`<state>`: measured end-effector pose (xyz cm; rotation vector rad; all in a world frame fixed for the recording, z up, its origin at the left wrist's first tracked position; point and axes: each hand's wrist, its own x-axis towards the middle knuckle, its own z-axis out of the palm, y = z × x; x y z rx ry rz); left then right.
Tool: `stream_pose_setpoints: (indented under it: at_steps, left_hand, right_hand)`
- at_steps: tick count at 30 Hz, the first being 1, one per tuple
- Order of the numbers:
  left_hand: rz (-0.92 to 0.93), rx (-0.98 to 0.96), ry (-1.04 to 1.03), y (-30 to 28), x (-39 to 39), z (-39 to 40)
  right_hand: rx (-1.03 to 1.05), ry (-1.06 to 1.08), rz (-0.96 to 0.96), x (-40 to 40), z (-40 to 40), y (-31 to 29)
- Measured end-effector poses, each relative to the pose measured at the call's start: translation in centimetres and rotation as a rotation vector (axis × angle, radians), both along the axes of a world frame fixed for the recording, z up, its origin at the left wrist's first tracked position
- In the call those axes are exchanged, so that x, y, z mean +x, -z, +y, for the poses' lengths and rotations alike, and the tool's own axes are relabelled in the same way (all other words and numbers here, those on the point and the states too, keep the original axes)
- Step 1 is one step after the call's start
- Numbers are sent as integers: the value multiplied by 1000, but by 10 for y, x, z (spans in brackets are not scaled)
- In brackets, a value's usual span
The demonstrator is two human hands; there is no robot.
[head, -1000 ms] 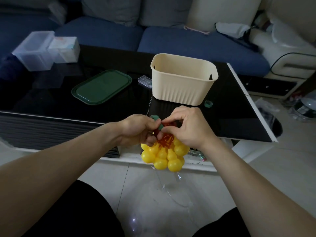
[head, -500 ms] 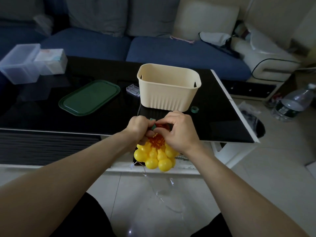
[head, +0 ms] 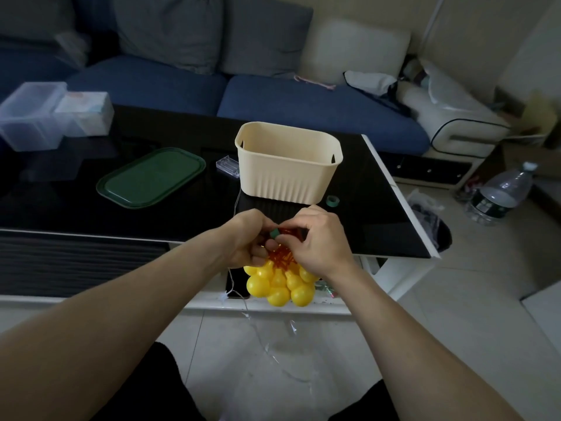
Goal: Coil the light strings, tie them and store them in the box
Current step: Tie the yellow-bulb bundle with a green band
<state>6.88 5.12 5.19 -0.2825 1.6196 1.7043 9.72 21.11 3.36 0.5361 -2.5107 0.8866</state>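
1. Yellow round plastic bulbs on a coiled light string point(head: 280, 284) hang in a tight cluster just below both your hands, with a tangle of orange wire point(head: 280, 255) bunched above them, between your palms.
2. Your left hand point(head: 247, 238) has its fingers curled round the left side of the wire bundle, gripping it.
3. Your right hand point(head: 318, 238) pinches the same bundle from the right, thumb and forefinger closed at its top.
4. Between your two sets of fingertips sits a small green piece of tape point(head: 274, 233), touching the orange wire.
5. Just beyond your hands stands the cream ribbed plastic box point(head: 288, 165) on the black glossy table point(head: 379, 214), open at the top.
6. Beyond your right hand, just beside the box's base, lies a small green tape roll point(head: 332, 201).
7. Beyond your left hand lie a dark green flat lid point(head: 151, 177) and, close to the box, a small clear plastic battery case point(head: 228, 167).
8. A thin clear wire point(head: 261, 338) trails from under your left hand down over the pale tiled floor point(head: 440, 329).
9. Far to your right, a clear plastic water bottle point(head: 501, 192) stands on the floor.
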Motion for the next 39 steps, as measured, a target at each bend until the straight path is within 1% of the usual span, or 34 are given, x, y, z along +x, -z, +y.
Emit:
stream_pose_setpoints:
  at_steps: [4, 7, 13, 17, 20, 24, 26, 28, 30, 33, 36, 39]
  left_hand:
    - [-43, 65, 78, -1, 2, -11]
    - [-57, 96, 85, -3, 4, -15]
    - [-15, 75, 28, -5, 7, -13]
    - [41, 26, -56, -7, 7, -7]
    - [128, -36, -136, -6, 8, -4]
    - [404, -249, -193, -6, 11, -1]
    - [521, -340, -175, -9, 12, -1]
    - [573, -397, -126, -12, 13, -2]
    - [571, -421, -52, -14, 14, -2]
    - [533, -381, 49, -14, 14, -4]
    - [556, -347, 90, -14, 17, -7]
    - [555, -348, 85, -10, 22, -8]
  right_hand:
    - [-25, -37, -12, 3, 1, 0]
    - [-36, -70, -10, 3, 1, -2]
    - [-45, -69, -10, 3, 0, -3]
    - [-84, -46, -40, 3, 0, -4]
    - [-119, -39, -81, 4, 0, -4]
    - [-167, -1, -119, 2, -2, -3]
    - [-193, 15, -137, 3, -3, -4]
    - [-196, 22, -134, 4, -4, -5]
    - [-197, 30, -124, 4, -4, -5]
    - [-201, 36, -130, 3, -2, -4]
    - [-220, 16, -153, 4, 0, -4]
    - [-231, -50, -298, 2, 5, -9]
